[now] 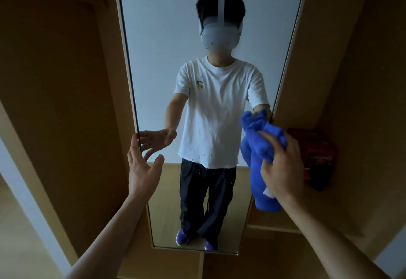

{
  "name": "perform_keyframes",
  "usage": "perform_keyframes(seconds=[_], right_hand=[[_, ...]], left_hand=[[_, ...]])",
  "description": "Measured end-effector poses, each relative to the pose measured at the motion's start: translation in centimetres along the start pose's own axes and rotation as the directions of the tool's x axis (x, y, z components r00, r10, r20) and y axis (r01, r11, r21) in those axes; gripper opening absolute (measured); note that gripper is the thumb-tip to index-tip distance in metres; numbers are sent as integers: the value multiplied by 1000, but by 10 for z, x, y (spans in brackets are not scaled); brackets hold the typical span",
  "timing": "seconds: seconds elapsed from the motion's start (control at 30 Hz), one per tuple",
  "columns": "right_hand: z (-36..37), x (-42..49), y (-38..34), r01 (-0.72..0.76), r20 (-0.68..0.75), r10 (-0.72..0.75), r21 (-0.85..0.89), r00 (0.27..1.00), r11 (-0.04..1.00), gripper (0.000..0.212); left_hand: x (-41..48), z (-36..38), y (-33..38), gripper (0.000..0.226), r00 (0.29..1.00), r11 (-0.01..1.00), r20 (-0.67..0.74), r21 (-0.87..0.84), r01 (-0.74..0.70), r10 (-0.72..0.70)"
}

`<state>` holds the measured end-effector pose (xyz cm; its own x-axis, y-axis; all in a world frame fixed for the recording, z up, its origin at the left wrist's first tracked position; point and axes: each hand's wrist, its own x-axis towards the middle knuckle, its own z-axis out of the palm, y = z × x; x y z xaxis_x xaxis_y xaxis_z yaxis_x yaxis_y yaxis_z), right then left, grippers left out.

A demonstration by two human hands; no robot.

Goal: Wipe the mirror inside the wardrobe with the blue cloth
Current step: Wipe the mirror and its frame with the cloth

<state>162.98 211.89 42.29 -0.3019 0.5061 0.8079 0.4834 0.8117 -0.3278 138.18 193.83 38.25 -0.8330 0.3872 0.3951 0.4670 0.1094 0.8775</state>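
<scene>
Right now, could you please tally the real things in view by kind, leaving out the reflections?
blue cloth: 1
hands: 2, the left hand open, the right hand gripping the cloth
mirror: 1
red box: 1, to the right of the mirror
total: 5

Dark red box (316, 157) standing on wooden shelf (334, 210), far right.

Tan wooden side panels (66, 103) on both sides, dim light. Dark red box (316, 157) sits on right-hand wooden shelf (329, 212). White vertical strip (26, 190) far left.
</scene>
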Motion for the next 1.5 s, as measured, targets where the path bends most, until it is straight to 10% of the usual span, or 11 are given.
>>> perform_keyframes(seconds=[0.77, 1.23, 1.5], right_hand=[[48, 12, -63, -144, -303, 173, 115, 937, 983, 61], [120, -4, -182, 55, -66, -44, 176, 997, 983, 61], [162, -34, -221, 151, 207, -187, 181, 960, 972, 47]], left_hand=[[13, -14, -11, 60, 997, 997, 74, -81, 4, 2], [30, -42, -12, 66, 958, 962, 286, -250, 112, -37], [28, -56, -12, 76, 892, 781, 438, -516, 352, -113]])
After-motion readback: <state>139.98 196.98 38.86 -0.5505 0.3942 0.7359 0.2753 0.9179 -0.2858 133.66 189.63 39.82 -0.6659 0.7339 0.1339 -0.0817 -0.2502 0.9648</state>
